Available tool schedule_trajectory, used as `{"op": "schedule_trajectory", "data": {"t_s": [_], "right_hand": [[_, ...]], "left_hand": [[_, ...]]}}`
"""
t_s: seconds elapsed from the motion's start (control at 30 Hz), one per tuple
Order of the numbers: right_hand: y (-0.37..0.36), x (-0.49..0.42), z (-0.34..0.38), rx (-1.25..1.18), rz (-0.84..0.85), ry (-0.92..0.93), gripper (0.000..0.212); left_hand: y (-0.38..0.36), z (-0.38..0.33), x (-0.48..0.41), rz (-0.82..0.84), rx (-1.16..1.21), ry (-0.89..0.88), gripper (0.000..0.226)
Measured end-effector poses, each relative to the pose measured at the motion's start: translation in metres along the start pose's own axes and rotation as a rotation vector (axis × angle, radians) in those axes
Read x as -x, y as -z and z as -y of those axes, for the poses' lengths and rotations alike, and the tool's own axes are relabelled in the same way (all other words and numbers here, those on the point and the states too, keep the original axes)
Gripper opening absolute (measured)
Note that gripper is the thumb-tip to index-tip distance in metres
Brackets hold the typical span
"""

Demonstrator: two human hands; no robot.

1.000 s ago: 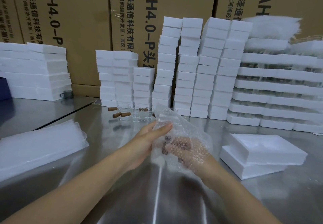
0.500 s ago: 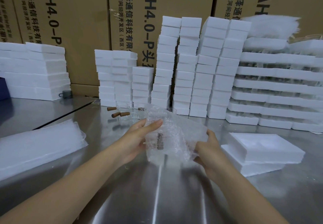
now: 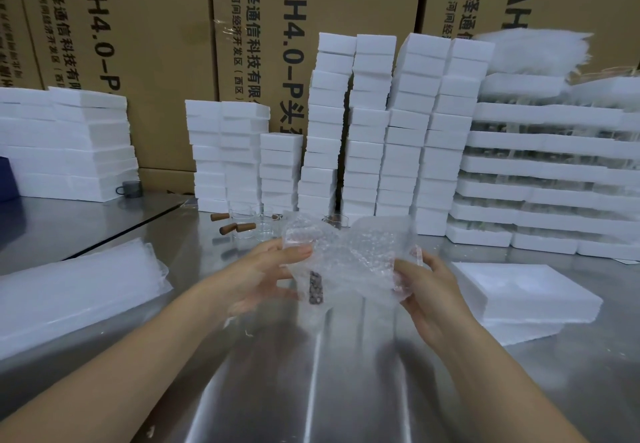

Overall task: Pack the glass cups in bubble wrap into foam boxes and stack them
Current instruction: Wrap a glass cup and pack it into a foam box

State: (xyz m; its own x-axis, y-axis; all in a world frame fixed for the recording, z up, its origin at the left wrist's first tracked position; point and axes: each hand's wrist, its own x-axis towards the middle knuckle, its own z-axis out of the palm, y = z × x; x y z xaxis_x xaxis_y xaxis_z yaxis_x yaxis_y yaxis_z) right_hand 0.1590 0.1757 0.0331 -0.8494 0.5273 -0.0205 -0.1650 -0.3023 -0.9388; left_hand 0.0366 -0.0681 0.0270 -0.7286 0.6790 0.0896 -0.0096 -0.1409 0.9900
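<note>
A sheet of bubble wrap is held up above the steel table between both hands. My left hand pinches its left edge with the thumb on top. My right hand grips its right edge. Through the wrap I see a dark brown handle of a glass cup; the glass itself is barely visible. Several bare glass cups with brown handles stand behind, near the foam stacks. An open foam box lies to the right on another foam piece.
Tall stacks of white foam boxes line the back, with lower stacks at left and stacked trays at right. A pile of bubble wrap sheets lies at the left. Cardboard cartons form the back wall.
My right hand has come out from under the wrap and taken its right edge. The sheet has been spread wider between both hands and lifted slightly.
</note>
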Motion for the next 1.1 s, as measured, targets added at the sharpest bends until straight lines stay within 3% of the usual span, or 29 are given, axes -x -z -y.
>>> {"op": "schedule_trajectory", "data": {"t_s": [0.13, 0.23, 0.33, 0.43, 0.5, 0.6, 0.77, 0.97, 1.1], "right_hand": [[-0.005, 0.007, 0.008, 0.087, 0.253, -0.122, 0.037], [-0.01, 0.013, 0.007, 0.202, 0.454, -0.185, 0.058], [-0.017, 0.019, -0.002, 0.269, 0.534, -0.175, 0.078], [-0.02, 0.02, -0.009, 0.287, 0.515, 0.012, 0.053], [-0.02, 0.017, -0.008, 0.255, 0.486, 0.058, 0.032], [-0.019, 0.016, -0.005, 0.169, 0.471, 0.072, 0.033], [-0.021, 0.017, -0.008, 0.176, 0.451, 0.199, 0.03], [-0.027, 0.026, -0.009, 0.359, 0.431, 0.504, 0.032], [-0.03, 0.029, -0.015, 0.587, 0.484, 0.534, 0.026]], "left_hand": [[0.002, 0.003, -0.004, -0.088, 0.029, 0.008, 0.106], [-0.001, 0.001, -0.001, -0.201, -0.035, 0.012, 0.111], [-0.003, 0.003, 0.0, -0.164, -0.116, 0.017, 0.103], [-0.008, 0.001, 0.002, -0.096, -0.131, -0.006, 0.076], [-0.01, -0.002, 0.005, -0.047, -0.143, -0.003, 0.07], [-0.015, -0.003, 0.007, -0.009, -0.106, 0.028, 0.09], [-0.025, -0.002, 0.008, -0.011, 0.031, 0.063, 0.096], [-0.032, -0.005, 0.01, 0.064, 0.042, 0.066, 0.077], [-0.032, -0.002, 0.01, 0.036, -0.03, 0.108, 0.061]]}}
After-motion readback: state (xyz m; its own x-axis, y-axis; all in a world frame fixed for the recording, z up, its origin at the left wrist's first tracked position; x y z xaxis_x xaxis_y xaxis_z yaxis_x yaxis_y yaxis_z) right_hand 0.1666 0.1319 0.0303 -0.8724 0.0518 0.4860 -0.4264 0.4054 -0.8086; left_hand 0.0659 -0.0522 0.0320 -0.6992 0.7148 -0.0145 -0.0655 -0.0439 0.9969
